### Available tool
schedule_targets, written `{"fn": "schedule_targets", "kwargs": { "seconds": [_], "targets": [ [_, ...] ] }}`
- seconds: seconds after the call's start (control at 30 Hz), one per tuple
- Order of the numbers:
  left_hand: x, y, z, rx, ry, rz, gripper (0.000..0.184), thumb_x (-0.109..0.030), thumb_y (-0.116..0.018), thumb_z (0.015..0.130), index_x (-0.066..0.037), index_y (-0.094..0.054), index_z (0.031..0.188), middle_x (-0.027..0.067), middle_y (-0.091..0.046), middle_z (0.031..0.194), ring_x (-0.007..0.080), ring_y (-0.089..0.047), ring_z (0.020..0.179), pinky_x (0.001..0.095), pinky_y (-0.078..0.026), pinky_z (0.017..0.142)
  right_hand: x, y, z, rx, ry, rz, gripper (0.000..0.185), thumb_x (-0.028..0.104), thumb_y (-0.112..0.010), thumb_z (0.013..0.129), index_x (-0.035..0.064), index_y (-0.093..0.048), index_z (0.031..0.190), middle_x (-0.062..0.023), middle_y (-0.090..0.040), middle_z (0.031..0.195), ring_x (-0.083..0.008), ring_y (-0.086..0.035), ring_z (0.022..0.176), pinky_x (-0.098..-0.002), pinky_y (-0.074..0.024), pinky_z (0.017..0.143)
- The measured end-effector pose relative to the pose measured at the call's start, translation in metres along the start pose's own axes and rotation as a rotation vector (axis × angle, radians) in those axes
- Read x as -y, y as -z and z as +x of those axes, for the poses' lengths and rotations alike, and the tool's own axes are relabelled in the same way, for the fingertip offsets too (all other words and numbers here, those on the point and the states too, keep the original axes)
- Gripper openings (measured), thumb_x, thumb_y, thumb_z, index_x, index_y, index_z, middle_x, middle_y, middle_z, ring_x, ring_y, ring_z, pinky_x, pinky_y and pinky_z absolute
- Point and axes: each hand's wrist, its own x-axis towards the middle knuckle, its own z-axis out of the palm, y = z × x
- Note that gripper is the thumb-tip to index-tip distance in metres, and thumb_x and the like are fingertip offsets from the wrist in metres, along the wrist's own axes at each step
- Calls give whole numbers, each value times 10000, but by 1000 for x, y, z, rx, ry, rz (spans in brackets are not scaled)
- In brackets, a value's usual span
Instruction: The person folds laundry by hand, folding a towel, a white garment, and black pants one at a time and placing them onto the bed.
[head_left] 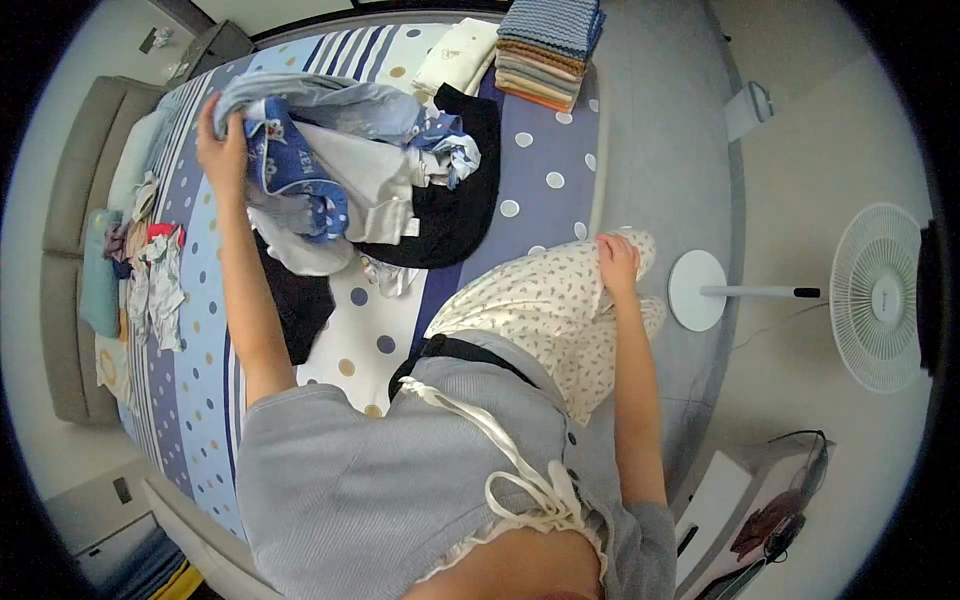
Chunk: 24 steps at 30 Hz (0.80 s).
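On the bed lies a heap of clothes, with a light blue garment (pixel 370 108) on top. My left hand (pixel 222 145) is closed on the edge of that garment at the heap's upper left. Beside my fingers is a blue patterned cloth (pixel 285 160). A white garment (pixel 365 180) and a black garment (pixel 470 210) lie in the same heap, and another black piece (pixel 295 310) sticks out below. My right hand (pixel 618 262) rests on my patterned trousers (pixel 530 290) near the knee, its fingers lying over the fabric.
A stack of folded cloths (pixel 545 55) and a folded cream cloth (pixel 457 58) are at the bed's far edge. Small clothes (pixel 158 285) and a teal pillow (pixel 100 270) lie near the headboard (pixel 80 250). A white fan (pixel 880 298) stands right.
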Motion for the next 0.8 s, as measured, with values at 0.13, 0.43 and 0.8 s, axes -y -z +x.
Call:
{"fn": "schedule_targets", "kwargs": {
  "seconds": [0.13, 0.43, 0.8],
  "targets": [
    [-16, 6, 16, -69, -247, 5, 378, -177, -573, 772, -86, -511, 1134, 139, -555, 1078, 248, -537, 987, 304, -402, 841, 2, -1, -1, 21, -31, 2, 219, 255, -472, 827, 127, -619, 925, -46, -577, 1038, -211, -448, 1085, -411, -220, 957],
    [67, -61, -90, 592, -298, 554, 511, -197, -627, 668, -85, -482, 1145, 224, -483, 1129, 334, -470, 1036, 413, -374, 868, 0, -1, -3, 43, -73, 47, 229, 250, -451, 838, 132, -608, 957, -58, -561, 1078, -226, -421, 1121, -418, -170, 997],
    [66, -81, -214, 1346, 251, 156, 390, -266, -605, 766, -40, -479, 1057, 128, -598, 808, 233, -583, 735, 355, -453, 648, 2, -2, -6, 23, -77, 10, 241, 273, -449, 842, 135, -594, 977, -33, -564, 1078, -203, -413, 1135, -444, -180, 991]
  ]
}}
